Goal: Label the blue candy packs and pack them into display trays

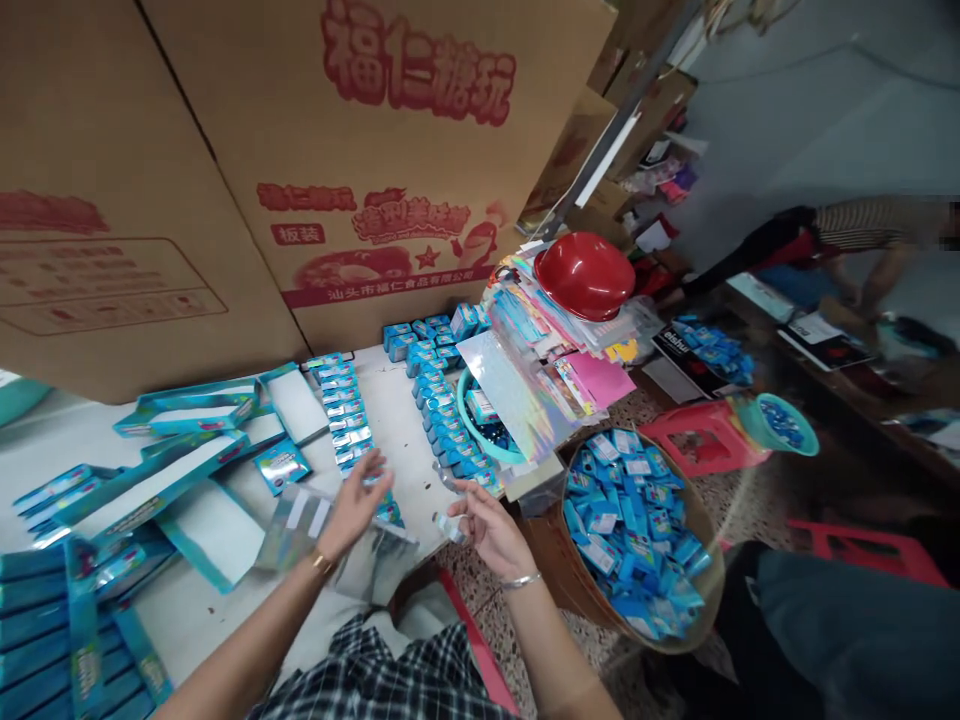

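Observation:
My left hand (358,508) hovers at the near end of a row of small blue boxes (348,410), fingers loosely curved and apart, with nothing visible in it. Whether its fingertips touch the boxes I cannot tell. To the right, my right hand (489,528) is closed on a small silvery packet (450,527), partly hidden by the fingers. A second row of blue boxes (442,425) stands beyond that hand, beside a turquoise basket (463,405). Under my left wrist lies a clear plastic sheet (289,525) with white labels.
Open display trays (214,530) and stacked blue cartons (34,620) cover the table's left side. Large cardboard boxes (247,130) wall off the back. A round bin (709,610) full of blue boxes stands right. A red bowl (585,275) tops a paper stack; another person (847,230) works behind.

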Tool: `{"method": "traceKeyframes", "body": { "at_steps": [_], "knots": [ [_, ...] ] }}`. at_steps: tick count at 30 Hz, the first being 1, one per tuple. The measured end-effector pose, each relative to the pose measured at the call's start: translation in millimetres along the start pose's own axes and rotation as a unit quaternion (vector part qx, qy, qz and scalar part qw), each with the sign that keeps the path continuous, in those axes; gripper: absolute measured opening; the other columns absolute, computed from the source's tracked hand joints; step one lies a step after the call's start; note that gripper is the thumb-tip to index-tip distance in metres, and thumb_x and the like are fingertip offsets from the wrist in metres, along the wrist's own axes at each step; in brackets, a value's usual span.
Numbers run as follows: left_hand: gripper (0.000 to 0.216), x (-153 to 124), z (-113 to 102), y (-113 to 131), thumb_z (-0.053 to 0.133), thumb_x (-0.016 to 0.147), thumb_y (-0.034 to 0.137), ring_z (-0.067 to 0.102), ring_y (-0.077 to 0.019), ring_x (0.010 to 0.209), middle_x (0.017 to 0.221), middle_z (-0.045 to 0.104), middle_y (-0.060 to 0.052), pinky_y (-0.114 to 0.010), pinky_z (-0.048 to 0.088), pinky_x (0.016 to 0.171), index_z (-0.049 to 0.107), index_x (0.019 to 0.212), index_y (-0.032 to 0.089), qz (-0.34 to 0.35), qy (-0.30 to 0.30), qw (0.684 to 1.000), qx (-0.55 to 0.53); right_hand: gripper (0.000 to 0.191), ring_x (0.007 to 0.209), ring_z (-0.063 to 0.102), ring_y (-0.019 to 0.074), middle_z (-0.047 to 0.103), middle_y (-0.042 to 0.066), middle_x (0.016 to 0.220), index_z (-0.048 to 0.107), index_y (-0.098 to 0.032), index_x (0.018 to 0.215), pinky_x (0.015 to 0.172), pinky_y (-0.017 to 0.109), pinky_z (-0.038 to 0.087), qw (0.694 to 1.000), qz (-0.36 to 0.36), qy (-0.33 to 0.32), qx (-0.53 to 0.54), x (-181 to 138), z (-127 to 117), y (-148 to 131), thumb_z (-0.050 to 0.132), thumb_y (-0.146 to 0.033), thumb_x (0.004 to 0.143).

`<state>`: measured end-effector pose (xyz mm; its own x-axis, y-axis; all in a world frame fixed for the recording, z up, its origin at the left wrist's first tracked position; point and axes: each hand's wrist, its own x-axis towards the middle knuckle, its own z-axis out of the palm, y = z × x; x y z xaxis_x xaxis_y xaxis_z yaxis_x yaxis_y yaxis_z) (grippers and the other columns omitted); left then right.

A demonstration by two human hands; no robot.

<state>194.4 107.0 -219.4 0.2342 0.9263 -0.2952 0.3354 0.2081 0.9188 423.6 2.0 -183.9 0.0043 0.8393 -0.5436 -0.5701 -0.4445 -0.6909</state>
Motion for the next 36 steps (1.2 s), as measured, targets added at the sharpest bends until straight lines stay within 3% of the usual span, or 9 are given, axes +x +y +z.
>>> {"method": "traceKeyframes", "body": {
  "at_steps": [3, 5, 7, 10, 13, 18, 21, 23, 36],
  "knots": [
    [0.076, 3, 47, 10, 0.057, 0.080, 0.061, 0.061, -0.0260, 0.112, 0.131, 0.058, -0.019, -0.036, 0.051, 0.086, 0.041, 0.138, 0.015, -0.117, -0.140, 0.971, -0.154, 0.042, 0.049, 0.050, 0.0065, 0.068, 0.001, 0.072, 0.063, -0.019, 0.110, 0.047, 0.017, 0.034, 1.000, 0.014, 0.010, 0.000, 10, -12, -2, 0.072, -0.045, 0.077],
    [0.073, 13, 69, 9, 0.062, 0.076, 0.061, 0.065, -0.0232, 0.101, 0.122, 0.064, -0.016, -0.031, 0.051, 0.079, 0.049, 0.131, 0.015, -0.158, -0.178, 0.951, -0.199, 0.043, 0.049, 0.051, 0.0071, 0.066, 0.000, 0.066, 0.064, -0.018, 0.108, 0.047, 0.017, 0.034, 1.000, 0.022, 0.021, -0.004, 19, -21, -3, 0.074, -0.045, 0.076],
    [0.064, 23, 85, 3, 0.069, 0.069, 0.061, 0.067, -0.0193, 0.085, 0.102, 0.071, -0.012, -0.027, 0.049, 0.070, 0.061, 0.112, 0.014, -0.185, -0.184, 0.941, -0.216, 0.046, 0.047, 0.050, 0.0077, 0.063, -0.002, 0.062, 0.064, -0.017, 0.106, 0.045, 0.018, 0.033, 0.999, 0.028, 0.040, -0.011, 28, -31, -3, 0.075, -0.047, 0.073],
    [0.049, 32, 105, -7, 0.075, 0.062, 0.057, 0.063, -0.0138, 0.064, 0.072, 0.068, -0.004, -0.023, 0.045, 0.060, 0.064, 0.081, 0.014, -0.213, -0.141, 0.940, -0.228, 0.046, 0.042, 0.044, 0.0074, 0.058, -0.004, 0.056, 0.064, -0.016, 0.099, 0.043, 0.019, 0.028, 0.993, 0.021, 0.092, -0.065, 45, -45, 0, 0.075, -0.050, 0.070],
    [0.043, 34, 126, -16, 0.074, 0.062, 0.054, 0.062, -0.0132, 0.060, 0.066, 0.067, -0.003, -0.023, 0.044, 0.057, 0.064, 0.075, 0.015, -0.221, -0.078, 0.947, -0.221, 0.039, 0.043, 0.043, 0.0093, 0.054, -0.005, 0.052, 0.064, -0.016, 0.085, 0.043, 0.021, 0.030, 0.965, -0.035, 0.183, -0.183, 65, -56, 8, 0.072, -0.051, 0.070],
    [0.039, 35, 168, -33, 0.065, 0.066, 0.053, 0.063, -0.0172, 0.061, 0.069, 0.070, -0.006, -0.024, 0.043, 0.053, 0.067, 0.072, 0.014, -0.208, 0.029, 0.963, -0.170, 0.033, 0.054, 0.052, 0.0153, 0.062, 0.000, 0.061, 0.063, -0.019, 0.077, 0.054, 0.025, 0.038, 0.858, -0.136, 0.299, -0.396, 90, -72, 20, 0.054, -0.050, 0.081],
    [0.038, 39, 188, -46, 0.063, 0.068, 0.052, 0.061, -0.0178, 0.061, 0.063, 0.067, -0.005, -0.026, 0.044, 0.057, 0.068, 0.066, 0.015, -0.168, 0.072, 0.972, -0.149, 0.035, 0.058, 0.055, 0.0170, 0.065, 0.001, 0.064, 0.067, -0.020, 0.080, 0.058, 0.026, 0.036, 0.782, -0.142, 0.338, -0.504, 96, -83, 23, 0.046, -0.048, 0.086],
    [0.037, 42, 196, -53, 0.062, 0.069, 0.051, 0.060, -0.0176, 0.062, 0.063, 0.067, -0.004, -0.027, 0.044, 0.061, 0.068, 0.066, 0.015, -0.155, 0.090, 0.973, -0.145, 0.036, 0.061, 0.057, 0.0178, 0.068, 0.002, 0.067, 0.069, -0.021, 0.082, 0.059, 0.026, 0.035, 0.755, -0.139, 0.345, -0.540, 99, -88, 26, 0.044, -0.047, 0.088],
    [0.035, 52, 211, -69, 0.062, 0.071, 0.049, 0.062, -0.0199, 0.067, 0.071, 0.071, -0.006, -0.029, 0.046, 0.065, 0.070, 0.073, 0.015, -0.139, 0.131, 0.972, -0.137, 0.041, 0.068, 0.062, 0.0169, 0.073, 0.004, 0.085, 0.071, -0.022, 0.094, 0.062, 0.024, 0.035, 0.715, -0.180, 0.347, -0.580, 113, -97, 39, 0.039, -0.047, 0.097]
  ]
}}
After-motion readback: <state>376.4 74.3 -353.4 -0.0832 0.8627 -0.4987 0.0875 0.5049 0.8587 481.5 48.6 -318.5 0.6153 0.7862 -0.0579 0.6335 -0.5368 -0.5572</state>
